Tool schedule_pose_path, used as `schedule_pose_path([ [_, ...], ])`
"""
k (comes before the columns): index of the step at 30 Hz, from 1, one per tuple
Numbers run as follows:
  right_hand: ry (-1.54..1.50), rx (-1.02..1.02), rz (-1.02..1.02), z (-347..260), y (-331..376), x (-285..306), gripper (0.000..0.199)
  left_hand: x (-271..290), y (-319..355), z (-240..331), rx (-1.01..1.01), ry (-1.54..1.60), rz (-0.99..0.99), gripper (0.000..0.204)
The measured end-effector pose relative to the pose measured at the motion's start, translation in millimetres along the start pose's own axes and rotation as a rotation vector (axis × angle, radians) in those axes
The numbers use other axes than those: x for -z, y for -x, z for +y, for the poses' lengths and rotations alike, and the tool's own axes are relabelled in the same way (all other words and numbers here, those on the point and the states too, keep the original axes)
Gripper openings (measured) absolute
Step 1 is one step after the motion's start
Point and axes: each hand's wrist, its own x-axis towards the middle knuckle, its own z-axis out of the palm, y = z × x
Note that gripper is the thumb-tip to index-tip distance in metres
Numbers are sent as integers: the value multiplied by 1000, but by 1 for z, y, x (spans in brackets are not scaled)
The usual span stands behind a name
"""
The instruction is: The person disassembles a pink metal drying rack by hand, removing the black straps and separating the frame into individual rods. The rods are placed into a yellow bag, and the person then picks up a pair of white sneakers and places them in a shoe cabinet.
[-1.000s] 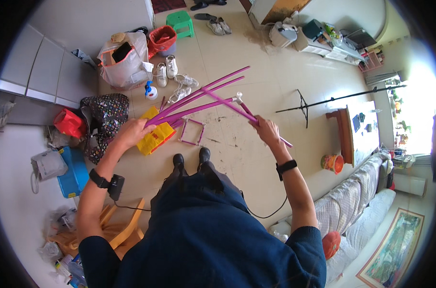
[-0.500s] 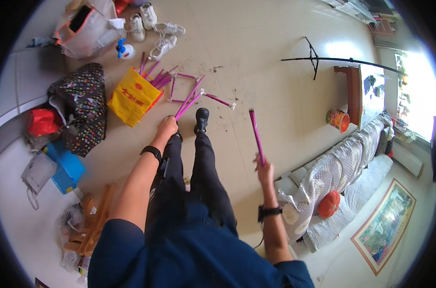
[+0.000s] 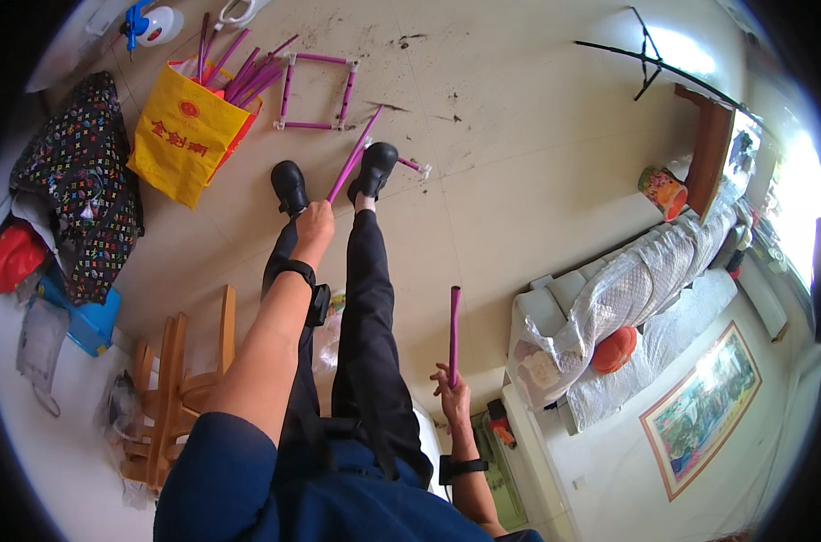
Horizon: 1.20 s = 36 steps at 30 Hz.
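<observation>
My left hand (image 3: 315, 220) is closed around a bundle of magenta rods (image 3: 354, 154) that slant up past my black shoes (image 3: 375, 168). My right hand (image 3: 452, 395) grips a single magenta rod (image 3: 453, 332), held upright beside my right leg. On the floor ahead lies a square frame of magenta rods with white corner joints (image 3: 316, 91). A yellow bag (image 3: 186, 130) with several more magenta rods sticking out lies to its left.
A wooden chair (image 3: 171, 388) stands at my lower left. A patterned dark bag (image 3: 76, 181), a red bag (image 3: 13, 253) and a blue item (image 3: 90, 325) sit along the left. A covered sofa (image 3: 627, 307) with an orange cushion (image 3: 615, 349) is on the right, near a colourful can (image 3: 662, 191).
The view has tilted down toward my legs. My left hand still holds the rod bundle, now lower over my shoes. My right hand has dropped to my side with one rod upright.
</observation>
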Motion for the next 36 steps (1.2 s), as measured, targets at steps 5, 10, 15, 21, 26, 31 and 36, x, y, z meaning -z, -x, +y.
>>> schedule_pose_path([
  [5, -12, 81, -26, -43, -49, 4, 33, 19, -31, -7, -13, -23, -25, 21],
  [10, -2, 76, -63, -79, -76, 31, 33, 58, -85, -36, -99, -258, -69, 19],
  [15, 22, 49, -21, -95, -120, 74, 32, 81, -151, -83, -268, -449, 31, 23],
  [21, -102, -14, -50, -96, -185, 68, 34, 147, -259, -138, -394, -810, 462, 30],
  [26, 52, -43, -91, -120, -247, 44, 32, 95, -242, -149, -358, -373, 171, 24],
  [31, -194, 79, -237, -216, -333, -9, 31, 71, -138, -104, -64, 414, -277, 34],
  [36, -816, -80, -445, -302, -335, -142, 35, 84, -54, -16, 24, 1361, -529, 32],
])
